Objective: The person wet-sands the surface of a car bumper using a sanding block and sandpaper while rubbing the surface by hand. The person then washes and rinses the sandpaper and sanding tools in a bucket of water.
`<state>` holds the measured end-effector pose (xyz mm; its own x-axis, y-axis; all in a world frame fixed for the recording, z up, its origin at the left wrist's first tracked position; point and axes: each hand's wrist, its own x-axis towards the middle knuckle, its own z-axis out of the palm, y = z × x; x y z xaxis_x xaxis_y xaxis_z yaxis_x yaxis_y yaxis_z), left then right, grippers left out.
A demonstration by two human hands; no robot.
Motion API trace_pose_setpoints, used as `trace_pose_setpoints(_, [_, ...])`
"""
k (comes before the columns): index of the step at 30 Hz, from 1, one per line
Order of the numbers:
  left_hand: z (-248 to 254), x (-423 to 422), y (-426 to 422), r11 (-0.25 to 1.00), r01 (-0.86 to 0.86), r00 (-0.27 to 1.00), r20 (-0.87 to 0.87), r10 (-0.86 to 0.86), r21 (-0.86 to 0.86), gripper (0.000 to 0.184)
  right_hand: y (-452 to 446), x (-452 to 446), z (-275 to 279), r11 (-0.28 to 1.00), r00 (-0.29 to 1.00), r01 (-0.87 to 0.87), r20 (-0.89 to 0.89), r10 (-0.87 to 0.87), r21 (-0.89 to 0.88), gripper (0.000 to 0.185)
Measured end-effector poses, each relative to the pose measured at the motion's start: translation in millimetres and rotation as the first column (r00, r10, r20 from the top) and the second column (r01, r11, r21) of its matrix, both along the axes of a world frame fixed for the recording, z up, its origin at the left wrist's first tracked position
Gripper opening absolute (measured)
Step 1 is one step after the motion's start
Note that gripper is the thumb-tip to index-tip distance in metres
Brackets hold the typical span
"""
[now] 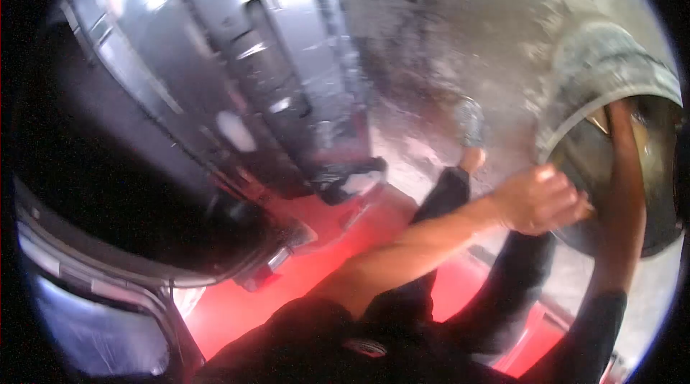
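A large grey bucket [607,68] lies tilted at the right, its mouth toward me. My right hand [619,112] reaches into it; its fingers are hidden inside, near something yellowish. In front of the bucket's mouth, my left hand [543,201] is closed with the fingers curled together. Whatever it may hold is too small and blurred to name. My left forearm crosses the middle of the view, and the right forearm runs up from the lower right.
A dark, shiny metal vehicle body [280,61] fills the left side, with a black opening. Red panels [287,298] lie under my legs. A clear bottle [469,122] is by my foot on the stained grey floor [445,10].
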<state>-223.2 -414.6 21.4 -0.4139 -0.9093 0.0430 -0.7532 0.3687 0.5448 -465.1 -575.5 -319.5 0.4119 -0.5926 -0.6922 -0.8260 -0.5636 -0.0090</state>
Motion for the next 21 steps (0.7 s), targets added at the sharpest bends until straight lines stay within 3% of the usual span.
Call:
trace_pose_setpoints(3, [5.8,4.4,-6.2,1.0,0.004,0.998,0.055,-0.005,0.016,0.039,6.3,-2.4,37.5,0.994,0.998,-0.059,-0.01,0.06,0.094,0.04])
trace_pose_setpoints(5, [4.8,3.8,-7.1,1.0,0.019,0.997,0.072,-0.018,-0.013,0.038,10.9,12.7,79.3,0.975,0.998,0.013,0.051,-0.024,0.221,0.041])
trace_pose_setpoints(7, [10.5,1.3,-8.3,1.0,0.011,0.996,0.09,-0.012,0.013,0.036,14.0,32.3,134.3,0.877,0.911,0.295,0.164,-0.378,0.379,0.041])
trace_pose_setpoints(8, [11.3,0.4,-7.1,1.0,-0.003,0.997,0.082,0.001,0.021,0.037,21.5,40.7,172.7,0.689,0.683,0.535,0.23,-0.694,0.489,0.042])
trace_pose_setpoints(9, [11.7,0.5,-6.1,0.999,-0.009,0.996,0.086,0.007,0.031,0.037,29.9,47.8,209.4,0.443,0.341,0.659,0.283,-0.896,0.608,0.044])
trace_pose_setpoints(11, [12.7,1.3,-6.8,0.999,-0.003,0.995,0.104,-0.002,0.049,0.038,48.3,44.7,245.2,0.092,-0.214,0.573,0.257,-0.943,0.814,0.05])
trace_pose_setpoints(13, [12.5,3.8,-8.3,0.998,0.014,0.991,0.129,-0.023,0.068,0.04,52.5,37.4,259.4,0.018,-0.246,0.441,0.14,-0.959,0.897,0.057])
trace_pose_setpoints(15, [12.4,2.5,-7.4,0.997,0.012,0.993,0.12,-0.021,0.071,0.042,66.2,30.7,272.5,0.242,-0.137,0.521,0.36,-0.923,0.819,0.054])
trace_pose_setpoints(17, [11.6,2.3,-7.3,0.997,0.016,0.992,0.121,-0.026,0.081,0.043,73.4,26.5,282.2,0.224,-0.186,0.486,0.351,-0.918,0.845,0.051])
trace_pose_setpoints(20, [14.1,3.7,-9.4,0.994,0.027,0.988,0.146,-0.043,0.107,0.046,71.7,31.4,298.5,-0.148,-0.447,0.193,-0.047,-0.893,0.97,0.046])
trace_pose_setpoints(21, [14.2,3.3,-9.5,0.995,0.018,0.991,0.134,-0.031,0.096,0.047,71.9,32.6,304.0,-0.198,-0.501,0.117,-0.114,-0.858,0.973,0.046])
